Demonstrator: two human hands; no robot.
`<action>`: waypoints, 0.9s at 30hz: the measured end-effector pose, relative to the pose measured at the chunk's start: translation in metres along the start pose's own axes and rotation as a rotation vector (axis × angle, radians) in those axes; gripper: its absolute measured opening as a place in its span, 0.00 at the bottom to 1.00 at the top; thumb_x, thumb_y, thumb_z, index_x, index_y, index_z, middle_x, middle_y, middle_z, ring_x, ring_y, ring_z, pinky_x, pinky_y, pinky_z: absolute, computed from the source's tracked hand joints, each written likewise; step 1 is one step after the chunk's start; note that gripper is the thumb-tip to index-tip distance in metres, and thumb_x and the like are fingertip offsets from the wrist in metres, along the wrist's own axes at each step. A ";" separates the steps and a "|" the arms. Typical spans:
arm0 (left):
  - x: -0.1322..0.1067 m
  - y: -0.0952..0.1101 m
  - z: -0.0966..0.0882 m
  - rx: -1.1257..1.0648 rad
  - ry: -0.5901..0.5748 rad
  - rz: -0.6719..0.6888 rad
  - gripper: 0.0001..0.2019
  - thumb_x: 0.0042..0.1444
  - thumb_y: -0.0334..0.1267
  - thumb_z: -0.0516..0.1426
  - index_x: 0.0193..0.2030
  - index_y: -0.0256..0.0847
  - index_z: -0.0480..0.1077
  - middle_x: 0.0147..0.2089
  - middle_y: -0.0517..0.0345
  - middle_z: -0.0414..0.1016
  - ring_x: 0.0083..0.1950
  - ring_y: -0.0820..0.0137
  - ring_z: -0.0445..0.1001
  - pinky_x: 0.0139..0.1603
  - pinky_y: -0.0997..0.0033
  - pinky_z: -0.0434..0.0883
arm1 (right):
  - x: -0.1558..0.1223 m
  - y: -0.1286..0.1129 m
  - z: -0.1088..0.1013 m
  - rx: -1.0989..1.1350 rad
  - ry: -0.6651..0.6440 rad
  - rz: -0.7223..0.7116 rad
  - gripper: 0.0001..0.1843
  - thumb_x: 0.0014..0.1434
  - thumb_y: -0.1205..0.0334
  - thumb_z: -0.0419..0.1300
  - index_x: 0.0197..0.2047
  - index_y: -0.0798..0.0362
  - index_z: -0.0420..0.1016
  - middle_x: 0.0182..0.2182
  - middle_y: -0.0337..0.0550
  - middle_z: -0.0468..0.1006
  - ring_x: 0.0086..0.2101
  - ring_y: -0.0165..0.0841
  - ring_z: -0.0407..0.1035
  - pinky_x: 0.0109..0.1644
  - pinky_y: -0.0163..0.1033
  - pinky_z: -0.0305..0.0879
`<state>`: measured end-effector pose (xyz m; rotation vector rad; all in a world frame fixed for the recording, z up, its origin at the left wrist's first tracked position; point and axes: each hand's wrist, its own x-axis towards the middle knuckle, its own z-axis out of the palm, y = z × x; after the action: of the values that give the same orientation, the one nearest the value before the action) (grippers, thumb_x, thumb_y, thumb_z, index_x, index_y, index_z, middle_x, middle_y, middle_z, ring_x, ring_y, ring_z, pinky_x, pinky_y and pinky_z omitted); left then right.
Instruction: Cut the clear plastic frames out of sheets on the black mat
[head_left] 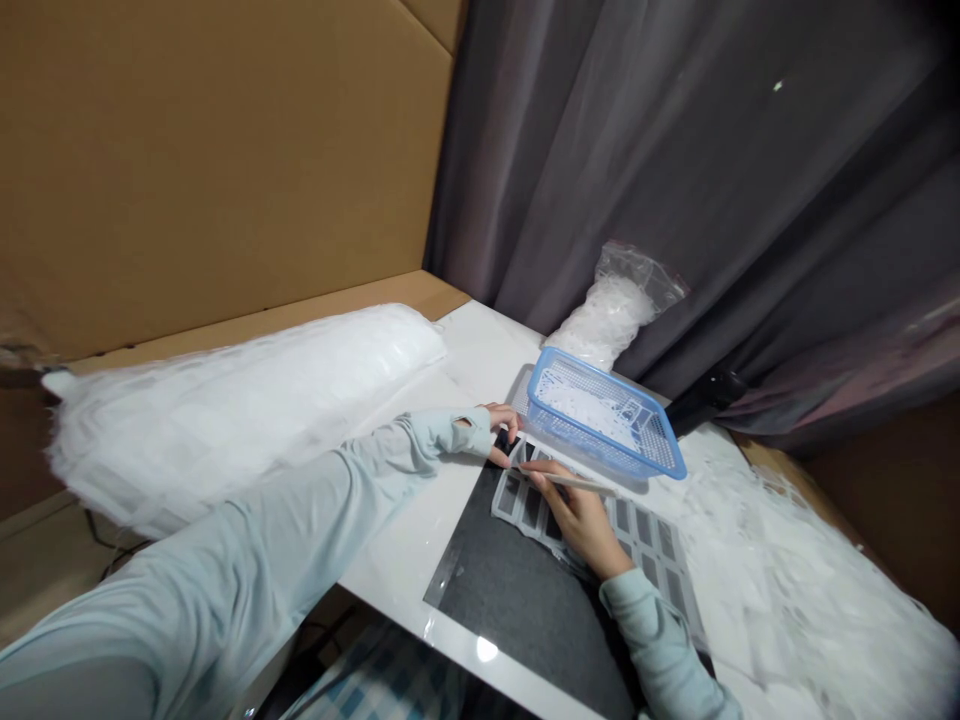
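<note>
**Busy at the White Table [480,345]**

The table top is smooth and shiny. A dark gray mat [517,600] lies on it, and a gray sheet [592,530] full of small long holes lies on the mat. A brown cardboard wall [210,160] stands on my left, and a gray curtain [660,170] hangs on my right.

A big white bundle [240,420] lies on the left side of the table. A fluffy white heap [795,590] covers the right side. A blue basket [604,415] with many little holes sits just past the sheet, with white bits in it. Behind it, a clear bag [607,310] of white stuff stands by the curtain.

My left arm [247,520] reaches in from the side, covered in pale blue. My left hand [499,435] has bent fingers at the top end of the sheet, but I cannot tell if they grip it. My right hand [577,520] is closed on a thin pale stick [570,482], just over the sheet.
</note>
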<state>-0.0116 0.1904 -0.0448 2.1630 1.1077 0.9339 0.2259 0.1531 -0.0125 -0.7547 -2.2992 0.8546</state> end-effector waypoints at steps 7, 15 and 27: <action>0.000 -0.006 -0.001 -0.020 -0.017 0.026 0.17 0.39 0.45 0.69 0.31 0.41 0.68 0.52 0.57 0.71 0.56 0.62 0.67 0.57 0.63 0.58 | 0.001 -0.002 0.000 -0.107 -0.044 -0.143 0.17 0.70 0.57 0.48 0.55 0.46 0.73 0.49 0.45 0.77 0.53 0.40 0.68 0.58 0.47 0.65; 0.002 -0.006 0.000 -0.069 0.006 0.050 0.16 0.37 0.46 0.67 0.29 0.43 0.69 0.49 0.57 0.73 0.53 0.61 0.68 0.56 0.62 0.61 | 0.001 -0.009 0.006 -0.207 -0.075 -0.215 0.18 0.70 0.63 0.46 0.59 0.49 0.69 0.51 0.50 0.75 0.54 0.39 0.67 0.58 0.49 0.67; 0.001 -0.005 0.001 -0.100 0.025 0.047 0.17 0.36 0.47 0.68 0.30 0.44 0.69 0.49 0.57 0.73 0.53 0.60 0.69 0.55 0.58 0.62 | -0.002 -0.001 -0.009 -0.266 0.292 -0.123 0.16 0.70 0.60 0.47 0.52 0.51 0.72 0.47 0.49 0.76 0.49 0.39 0.70 0.54 0.44 0.67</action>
<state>-0.0128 0.1941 -0.0485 2.1094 1.0043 1.0183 0.2332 0.1548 -0.0067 -0.7831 -2.1889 0.3596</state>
